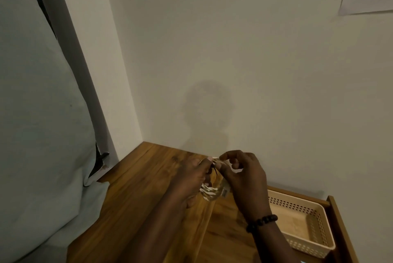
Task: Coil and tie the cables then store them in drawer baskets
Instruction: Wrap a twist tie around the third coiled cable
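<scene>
A coiled white cable [209,193] hangs between both hands above the wooden top [136,188]. My left hand [191,179] grips the coil from the left side. My right hand [244,179] pinches the coil's top, where a thin dark tie [215,170] sticks out between the fingertips. A small grey plug or tag [225,192] shows at the coil's lower right. Most of the coil is hidden behind my fingers. A beige perforated basket [302,226] sits in the open drawer to the right, below my right wrist.
The drawer's wooden side [342,230] rises at the far right. A pale wall [234,71] stands close behind the top. A grey curtain [38,135] hangs on the left and drapes down beside the wooden top's left edge.
</scene>
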